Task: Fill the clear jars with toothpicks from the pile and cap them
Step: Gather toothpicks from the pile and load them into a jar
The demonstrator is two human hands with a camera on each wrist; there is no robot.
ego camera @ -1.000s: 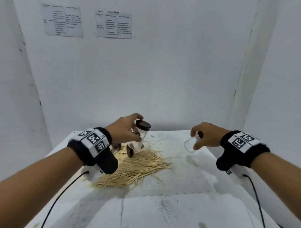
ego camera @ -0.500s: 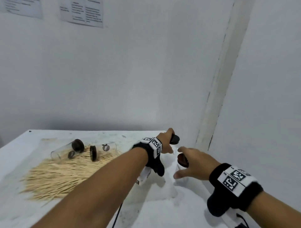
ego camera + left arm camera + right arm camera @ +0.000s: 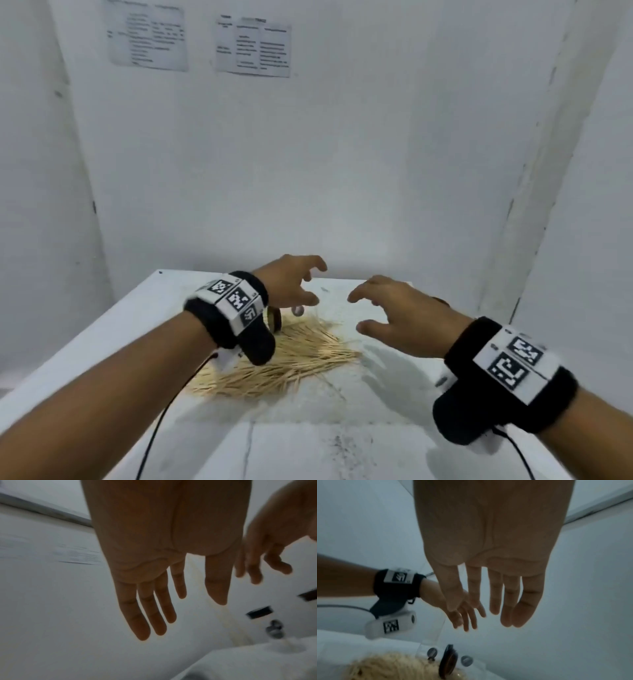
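Note:
A pile of toothpicks (image 3: 291,359) lies on the white table (image 3: 137,342). My left hand (image 3: 313,286) hovers above its far edge, fingers spread and loosely bent, holding nothing. My right hand (image 3: 358,311) hovers just right of the pile, also empty. A dark cap (image 3: 274,320) stands on edge beside my left wrist. In the right wrist view that cap (image 3: 447,660) sits between two clear jars lying down (image 3: 432,652) (image 3: 466,660) by the toothpick pile (image 3: 393,668). The left wrist view shows straight fingers (image 3: 142,615) and two dark lids (image 3: 259,612) (image 3: 308,595), blurred.
White walls close in the table at the back and on both sides, with two printed sheets (image 3: 253,48) on the back wall. A dark lid edge (image 3: 442,301) peeks out behind my right hand. Cables run from both wristbands across the table's near part.
Half a second ago both hands were at the table's far right, holding dark-capped jars. Now both hands are empty and have moved back left over the toothpick pile.

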